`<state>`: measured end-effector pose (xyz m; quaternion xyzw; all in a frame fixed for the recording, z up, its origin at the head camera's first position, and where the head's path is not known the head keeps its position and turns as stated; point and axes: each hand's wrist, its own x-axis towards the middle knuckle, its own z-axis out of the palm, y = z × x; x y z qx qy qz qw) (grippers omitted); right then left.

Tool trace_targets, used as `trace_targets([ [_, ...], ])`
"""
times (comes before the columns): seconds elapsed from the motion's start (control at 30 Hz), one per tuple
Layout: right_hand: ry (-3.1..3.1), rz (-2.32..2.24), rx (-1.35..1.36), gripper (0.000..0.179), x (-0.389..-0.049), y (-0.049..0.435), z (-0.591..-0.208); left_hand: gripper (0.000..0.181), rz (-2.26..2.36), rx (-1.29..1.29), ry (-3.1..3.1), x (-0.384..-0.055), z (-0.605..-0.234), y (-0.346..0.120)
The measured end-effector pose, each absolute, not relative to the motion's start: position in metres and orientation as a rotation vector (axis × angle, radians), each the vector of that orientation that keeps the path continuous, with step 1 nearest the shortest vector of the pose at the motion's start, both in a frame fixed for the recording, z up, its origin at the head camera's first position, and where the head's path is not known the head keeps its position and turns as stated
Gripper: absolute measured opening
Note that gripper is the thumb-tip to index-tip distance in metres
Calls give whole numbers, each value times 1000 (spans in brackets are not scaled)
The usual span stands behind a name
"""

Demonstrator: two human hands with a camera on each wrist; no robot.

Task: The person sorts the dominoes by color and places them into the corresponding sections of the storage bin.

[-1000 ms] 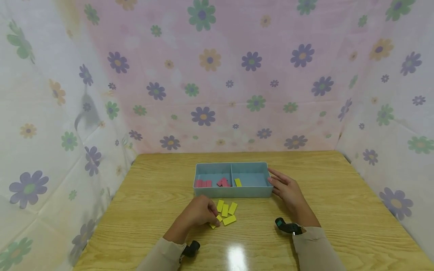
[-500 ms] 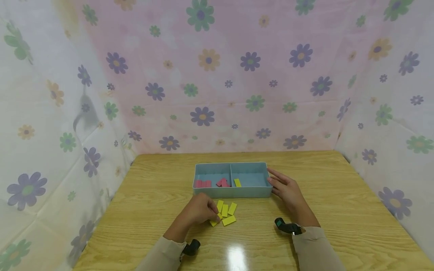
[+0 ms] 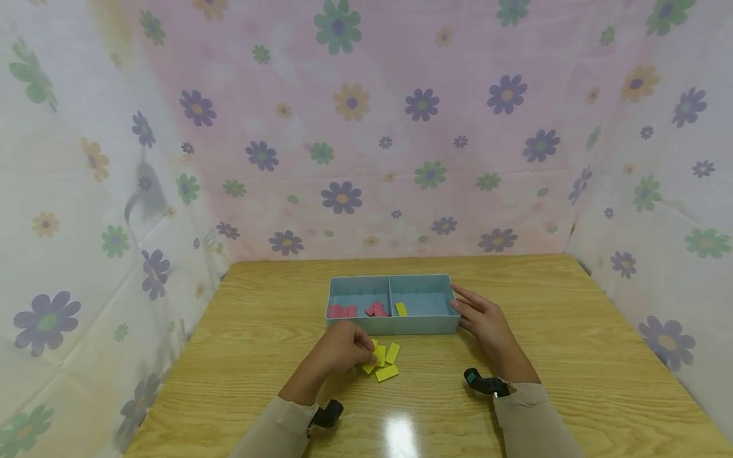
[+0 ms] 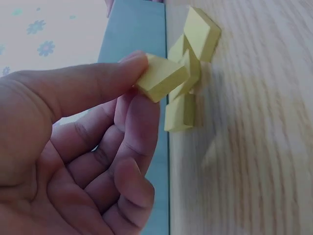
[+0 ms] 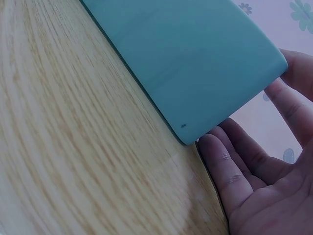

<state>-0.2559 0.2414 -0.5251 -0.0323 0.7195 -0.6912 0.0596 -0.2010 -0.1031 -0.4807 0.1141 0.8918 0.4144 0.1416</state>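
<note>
Left hand [image 3: 343,348] pinches a yellow block [image 4: 161,77] in front of the blue box [image 3: 395,326]

The left hand's thumb and a fingertip are narrowed on the yellow block, 1 end of which juts out from the grip; the remaining fingers curl loosely toward the palm. The held block is just above the table [image 3: 258,305], near the front wall of the box and below its left half in the head view. Close by, 4 loose yellow blocks [image 3: 387,373] lie in a cluster, some touching or overlapping. Whether the held block touches any of them, I cannot tell.

The right hand [image 3: 487,326] rests its fingertips against the right end of the box, fingers spread apart and slightly bent.

A divider [image 3: 390,296] splits the box into 2 compartments. The left compartment contains pink blocks [image 3: 343,312], with a row toward the left and a jumbled group near the divider. In the right compartment, 1 boxed yellow block [image 3: 401,309] sits near the divider and front wall.

Beige sleeves [image 3: 535,420] cover both forearms, and flowered cloth [image 3: 366,63] stands behind the table.
</note>
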Motion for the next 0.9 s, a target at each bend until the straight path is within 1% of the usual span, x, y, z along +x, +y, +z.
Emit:
trace_targets([
  [0.23, 2181, -2089, -104, 66, -255, 241, -525, 10, 1224, 369, 2608, -205, -474, -100],
  [0.6, 2173, -2092, -101, 65, -254, 241, -522, 7, 1393, 345, 2543, -212, -462, -89],
  [0.9, 2175, -2092, -115, 64, -253, 239, -520, 11, 1580, 308, 2472, -219, -457, -82],
])
